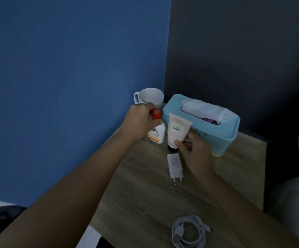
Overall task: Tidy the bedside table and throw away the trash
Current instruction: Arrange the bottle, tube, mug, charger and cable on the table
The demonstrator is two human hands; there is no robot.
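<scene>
Coiled cable (189, 231) lies at the near edge of the bedside table (145, 194). My left hand (139, 120) grips the orange-capped bottle (156, 134) at its neck, I'd say to stand it by the mug (151, 97). My right hand (195, 151) pinches the cream tube (178, 130) low down, cap downward, just before the tissue box (222, 138).

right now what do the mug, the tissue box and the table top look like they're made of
The mug looks ceramic: white, glazed, with a thick rim and a soft sheen. The tissue box is most likely plastic: pale blue, smooth, with moulded rounded corners. The table top shows a matte wood grain; whether it is solid wood or laminate can't be told.
</scene>
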